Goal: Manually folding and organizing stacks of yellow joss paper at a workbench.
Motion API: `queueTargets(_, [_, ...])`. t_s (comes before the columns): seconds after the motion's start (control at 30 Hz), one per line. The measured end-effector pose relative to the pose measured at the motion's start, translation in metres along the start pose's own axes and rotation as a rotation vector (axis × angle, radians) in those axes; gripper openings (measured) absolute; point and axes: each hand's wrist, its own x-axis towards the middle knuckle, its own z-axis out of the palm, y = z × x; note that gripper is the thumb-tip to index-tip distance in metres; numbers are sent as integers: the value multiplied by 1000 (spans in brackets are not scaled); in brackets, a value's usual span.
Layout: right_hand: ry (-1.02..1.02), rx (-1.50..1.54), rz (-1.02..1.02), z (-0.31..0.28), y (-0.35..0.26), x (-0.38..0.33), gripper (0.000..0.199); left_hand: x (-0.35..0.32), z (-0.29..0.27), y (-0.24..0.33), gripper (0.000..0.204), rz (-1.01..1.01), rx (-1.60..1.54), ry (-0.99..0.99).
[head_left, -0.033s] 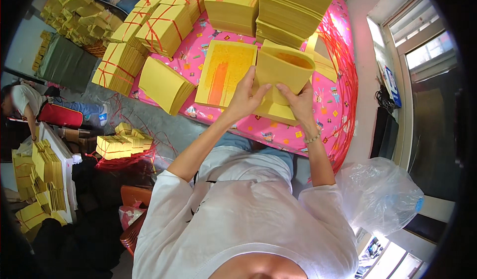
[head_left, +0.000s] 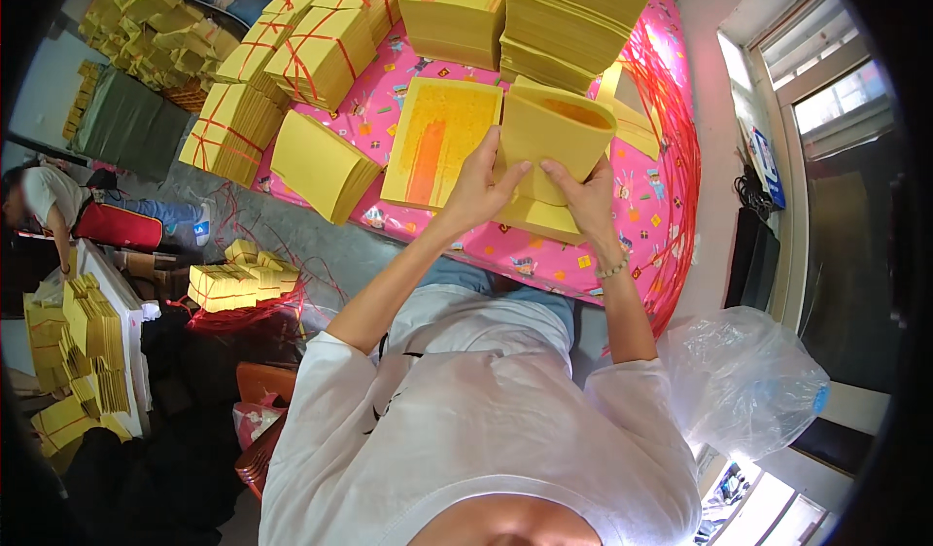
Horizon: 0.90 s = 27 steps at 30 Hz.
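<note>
A folded sheaf of yellow paper (head_left: 549, 138) is bent over between my two hands, its curled upper end showing an orange inner side. My left hand (head_left: 483, 184) is closed on its left edge. My right hand (head_left: 583, 196), with a beaded bracelet at the wrist, grips the right side. Both thumbs lie on the front of the paper, tips close together; the other fingers are mostly hidden. Just left of it lies a flat stack of yellow paper with an orange printed patch (head_left: 442, 142). Farther left, a loose slanted stack (head_left: 326, 169) rests near the table's edge.
A pink patterned cloth (head_left: 622, 264) covers the table. Bundles tied with red string (head_left: 316, 55) and tall paper stacks (head_left: 573, 21) stand at the back. Red strings (head_left: 680, 176) hang along the right edge, above a clear plastic bag (head_left: 743, 381). Another person (head_left: 58, 201) bends at far left.
</note>
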Motion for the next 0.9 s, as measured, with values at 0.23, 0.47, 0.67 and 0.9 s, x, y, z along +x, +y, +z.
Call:
queueTargets(0.23, [-87, -41, 69, 6, -26, 16, 42, 28, -4, 41, 37, -159, -243, 9])
queueTargets(0.47, [-28, 94, 209, 11, -22, 30, 42, 42, -10, 56, 32, -525, -385, 34])
queueTargets(0.67, [-46, 202, 316, 13, -23, 32, 43, 47, -9, 51, 29, -566, -403, 55])
queueTargets(0.9, [-27, 174, 288, 14, -21, 32, 43, 48, -13, 45, 30, -628, -409, 62])
